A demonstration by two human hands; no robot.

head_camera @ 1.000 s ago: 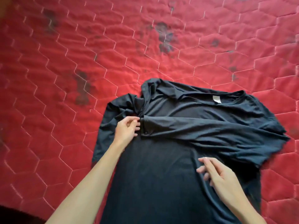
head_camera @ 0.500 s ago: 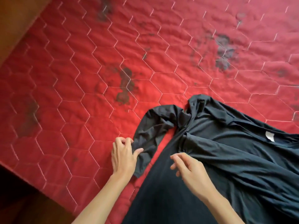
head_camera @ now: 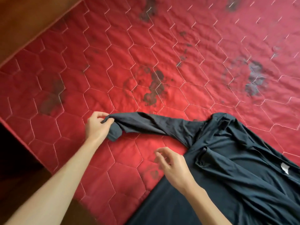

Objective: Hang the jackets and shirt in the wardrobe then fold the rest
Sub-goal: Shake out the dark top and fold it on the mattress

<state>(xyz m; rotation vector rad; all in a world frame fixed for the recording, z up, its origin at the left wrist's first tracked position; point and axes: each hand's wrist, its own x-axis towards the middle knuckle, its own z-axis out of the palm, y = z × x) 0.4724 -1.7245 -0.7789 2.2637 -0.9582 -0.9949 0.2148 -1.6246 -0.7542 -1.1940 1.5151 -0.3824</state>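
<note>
Pinches sleeve cuff [head_camera: 114, 132] of dark navy jersey top [head_camera: 235, 159] with left hand [head_camera: 97, 125], hovers empty, loosely curled right hand [head_camera: 172, 168] over red quilted mattress [head_camera: 162, 54], with folding apparently barely started.

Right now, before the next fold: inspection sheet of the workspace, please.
Surface: red quilted mattress, hexagon stitching, dark stains in several places.
Job's things: dark long-sleeved top lying on the mattress; one sleeve stretched out sideways, the other laid across the chest.
Clutter: nothing seen.
Hands: left hand grips the stretched sleeve's cuff end; right hand holds nothing, fingers loosely curled, beside the top's body.
Cables: nothing seen.
Surroundings: brown wood beyond the mattress edge, upper left; dark area lower left.
</note>
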